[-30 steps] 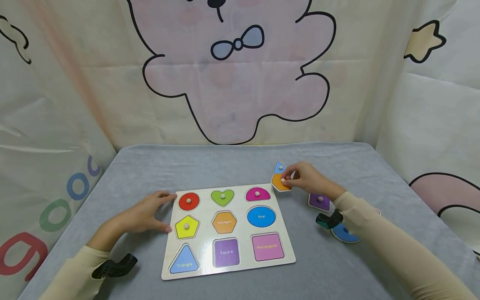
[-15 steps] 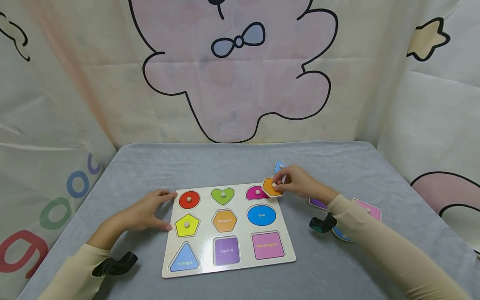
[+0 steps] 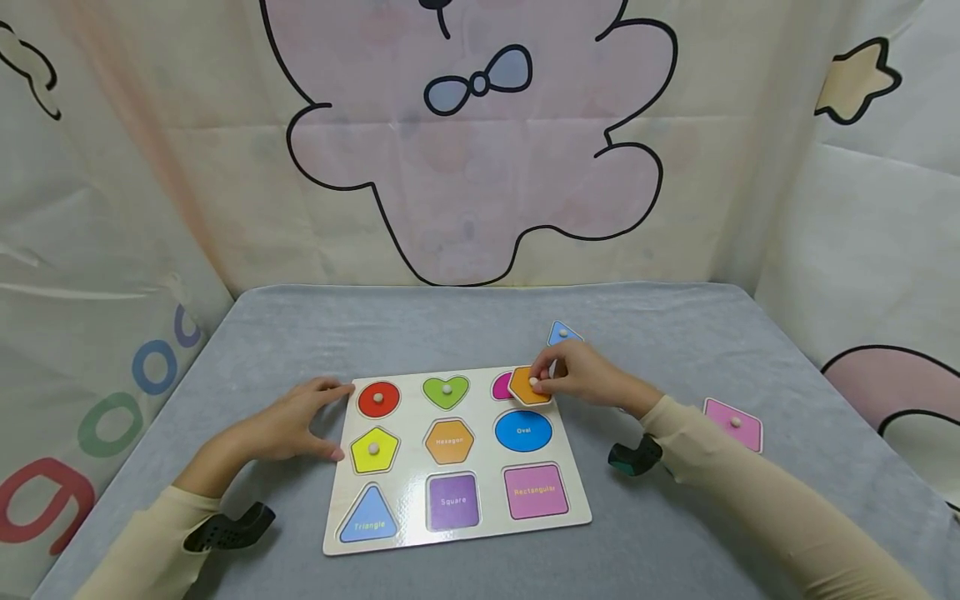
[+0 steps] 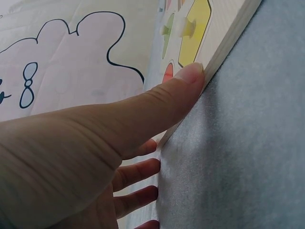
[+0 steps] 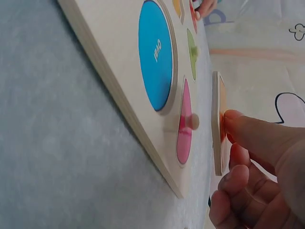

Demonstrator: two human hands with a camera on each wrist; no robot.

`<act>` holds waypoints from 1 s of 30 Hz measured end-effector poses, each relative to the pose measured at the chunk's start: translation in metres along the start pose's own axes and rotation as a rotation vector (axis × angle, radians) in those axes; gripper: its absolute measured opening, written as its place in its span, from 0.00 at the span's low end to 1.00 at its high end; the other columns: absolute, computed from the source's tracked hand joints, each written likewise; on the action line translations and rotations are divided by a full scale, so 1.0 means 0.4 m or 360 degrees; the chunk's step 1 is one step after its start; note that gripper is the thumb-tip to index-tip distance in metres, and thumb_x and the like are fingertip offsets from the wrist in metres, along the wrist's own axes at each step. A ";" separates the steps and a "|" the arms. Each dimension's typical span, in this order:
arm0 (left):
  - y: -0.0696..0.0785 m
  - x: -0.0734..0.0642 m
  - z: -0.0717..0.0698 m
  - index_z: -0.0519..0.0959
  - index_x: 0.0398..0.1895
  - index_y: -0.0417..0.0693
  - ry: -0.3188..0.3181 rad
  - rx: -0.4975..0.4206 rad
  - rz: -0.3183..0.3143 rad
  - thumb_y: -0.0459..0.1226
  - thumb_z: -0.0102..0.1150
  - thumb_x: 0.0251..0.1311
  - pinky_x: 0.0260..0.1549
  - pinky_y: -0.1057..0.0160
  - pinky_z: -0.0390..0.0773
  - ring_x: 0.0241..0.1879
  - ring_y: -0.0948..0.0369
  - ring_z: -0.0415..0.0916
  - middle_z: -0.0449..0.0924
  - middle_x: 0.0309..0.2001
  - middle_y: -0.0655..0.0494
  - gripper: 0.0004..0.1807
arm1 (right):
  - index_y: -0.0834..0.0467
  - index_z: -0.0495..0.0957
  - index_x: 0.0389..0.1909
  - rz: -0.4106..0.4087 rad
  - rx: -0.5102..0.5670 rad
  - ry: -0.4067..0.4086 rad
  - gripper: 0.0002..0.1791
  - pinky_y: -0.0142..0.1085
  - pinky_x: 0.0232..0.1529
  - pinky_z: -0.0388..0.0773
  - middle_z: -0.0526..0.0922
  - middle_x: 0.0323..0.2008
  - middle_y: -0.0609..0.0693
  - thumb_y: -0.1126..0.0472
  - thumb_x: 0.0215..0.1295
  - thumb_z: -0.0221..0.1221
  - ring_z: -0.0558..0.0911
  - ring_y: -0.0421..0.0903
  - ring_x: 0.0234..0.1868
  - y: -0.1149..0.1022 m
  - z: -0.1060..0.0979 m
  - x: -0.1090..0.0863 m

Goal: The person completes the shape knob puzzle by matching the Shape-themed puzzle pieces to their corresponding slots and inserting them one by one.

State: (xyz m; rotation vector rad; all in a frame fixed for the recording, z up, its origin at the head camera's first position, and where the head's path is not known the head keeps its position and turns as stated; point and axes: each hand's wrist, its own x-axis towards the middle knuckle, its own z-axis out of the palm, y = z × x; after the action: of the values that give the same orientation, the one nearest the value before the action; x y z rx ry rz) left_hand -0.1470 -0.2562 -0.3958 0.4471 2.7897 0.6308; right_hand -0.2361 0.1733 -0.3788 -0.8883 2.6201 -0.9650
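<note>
My right hand (image 3: 592, 382) pinches an orange hexagon puzzle piece (image 3: 522, 387) by its small knob. In the right wrist view the hexagon piece (image 5: 217, 124) is raised above the white peg puzzle board (image 3: 484, 427), near its far right corner. It partly covers the magenta half-circle (image 3: 502, 386) in the head view. My left hand (image 3: 296, 423) rests at the board's left edge, fingers extended. Its thumb (image 4: 188, 78) touches that edge beside the yellow pentagon (image 4: 196, 33). The hexagon recess (image 3: 449, 454) in the board's middle shows its printed label.
Red circle (image 3: 378, 408), green heart (image 3: 446, 402) and yellow pentagon pieces sit in the board. Triangle, square, rectangle and oval recesses show their labels. A blue triangle piece (image 3: 561, 331) lies behind the board. A pink rectangle piece (image 3: 731, 425) lies to the right, beyond my forearm.
My right hand has carried the hexagon piece left, from beside the board to over its far right corner. The purple and blue pieces are now hidden by my right arm. My left hand has stayed put.
</note>
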 end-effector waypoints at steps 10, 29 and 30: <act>0.010 0.000 -0.008 0.64 0.75 0.40 -0.0011 -0.0008 -0.0011 0.52 0.81 0.43 0.63 0.31 0.69 0.67 0.35 0.61 0.63 0.71 0.31 0.57 | 0.58 0.86 0.38 -0.0037 0.0016 -0.0056 0.06 0.27 0.26 0.70 0.79 0.28 0.48 0.60 0.63 0.69 0.73 0.42 0.27 -0.022 0.019 0.006; 0.009 0.000 -0.006 0.64 0.75 0.41 -0.0015 0.0018 -0.0042 0.52 0.81 0.42 0.63 0.30 0.68 0.67 0.35 0.61 0.63 0.71 0.32 0.57 | 0.56 0.87 0.36 -0.0104 0.0015 -0.0139 0.05 0.26 0.29 0.73 0.78 0.26 0.46 0.59 0.63 0.69 0.74 0.41 0.29 -0.076 0.075 0.032; 0.009 -0.001 -0.006 0.64 0.75 0.41 -0.0015 0.0017 -0.0042 0.52 0.81 0.42 0.63 0.30 0.68 0.67 0.35 0.61 0.63 0.71 0.32 0.57 | 0.56 0.86 0.37 -0.0113 0.0024 -0.0149 0.05 0.26 0.29 0.73 0.78 0.27 0.46 0.59 0.64 0.69 0.74 0.41 0.29 -0.079 0.077 0.032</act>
State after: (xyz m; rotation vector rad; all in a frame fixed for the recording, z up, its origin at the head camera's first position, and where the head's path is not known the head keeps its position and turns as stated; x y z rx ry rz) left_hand -0.1464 -0.2541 -0.3922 0.4138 2.7867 0.6069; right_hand -0.2195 0.1304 -0.3819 -1.0043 2.5158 -0.9352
